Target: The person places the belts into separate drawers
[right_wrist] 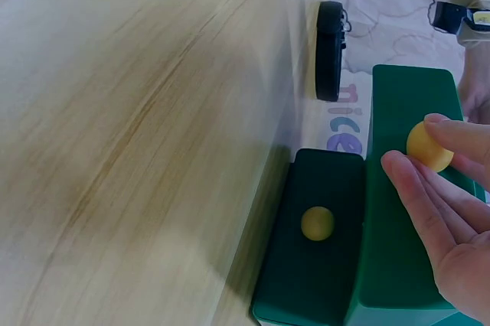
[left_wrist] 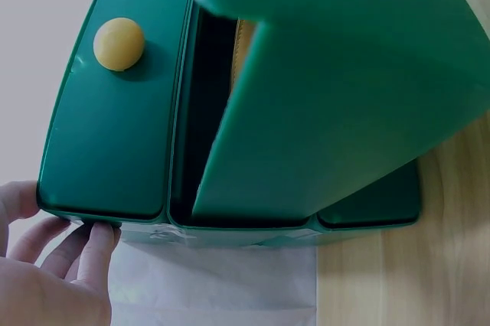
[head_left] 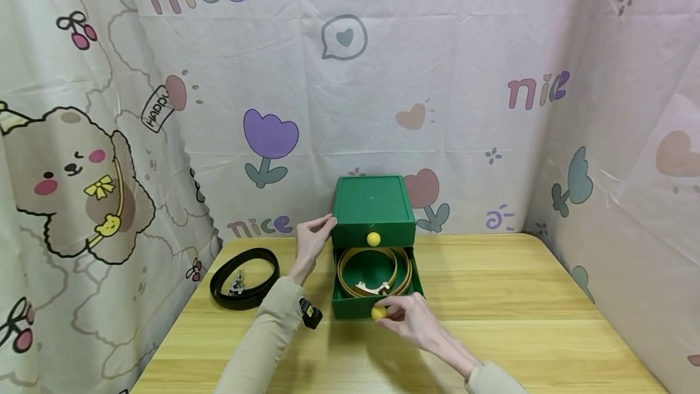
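A green drawer cabinet (head_left: 373,199) stands on the table with its middle drawer (left_wrist: 321,127) pulled out. Inside that drawer lies a coiled tan belt (head_left: 406,273) with a metal buckle (head_left: 372,289). My right hand (head_left: 412,321) pinches the drawer's yellow knob (right_wrist: 429,147) between thumb and fingers. At the cabinet's upper left side, my left hand (head_left: 313,242) rests its fairly straight fingers (left_wrist: 96,253) against the side, beside the closed top drawer (left_wrist: 111,135). The bottom drawer (right_wrist: 306,280) is closed, with its own yellow knob (right_wrist: 317,223).
A coiled black belt (head_left: 235,303) with a silver buckle lies on the wooden table (head_left: 519,297), left of the cabinet. Behind the table hangs a patterned curtain (head_left: 361,90), which continues along both sides.
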Demonstrator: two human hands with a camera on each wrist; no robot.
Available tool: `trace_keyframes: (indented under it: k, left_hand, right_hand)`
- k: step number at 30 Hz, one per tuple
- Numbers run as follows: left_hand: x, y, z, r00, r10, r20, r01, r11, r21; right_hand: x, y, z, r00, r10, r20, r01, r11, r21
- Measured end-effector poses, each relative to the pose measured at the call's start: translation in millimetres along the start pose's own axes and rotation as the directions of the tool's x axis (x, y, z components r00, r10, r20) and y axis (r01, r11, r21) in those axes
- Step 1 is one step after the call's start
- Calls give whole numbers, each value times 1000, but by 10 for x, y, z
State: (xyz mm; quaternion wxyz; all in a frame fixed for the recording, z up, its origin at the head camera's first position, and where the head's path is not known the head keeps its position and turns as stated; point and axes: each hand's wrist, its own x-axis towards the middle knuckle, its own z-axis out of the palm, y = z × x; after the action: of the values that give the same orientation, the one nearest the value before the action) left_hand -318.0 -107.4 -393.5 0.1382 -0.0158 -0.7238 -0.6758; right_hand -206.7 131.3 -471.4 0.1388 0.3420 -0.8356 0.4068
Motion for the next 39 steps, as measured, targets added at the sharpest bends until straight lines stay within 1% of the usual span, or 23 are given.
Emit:
trace_keyframes:
  k: [10,19,31,39]
  left_hand:
    - [-16,-5,-5,1000,0,5,0,1000,5]
    - [-16,4,-5,1000,-5,4,5,1000,-11]
    - [-23,8,3,1000,11,-2,-11,1000,3]
    - [-17,15,-5,1000,-4,-1,4,1000,5]
  right_hand:
    - [24,23,25,999,-18,-33,18,1000,-1]
    - [53,22,23,999,41,-25,-40,999,37]
    - [95,43,25,999,38,-33,-36,998,45]
    - [124,57,27,998,59,-30,-57,996,64]
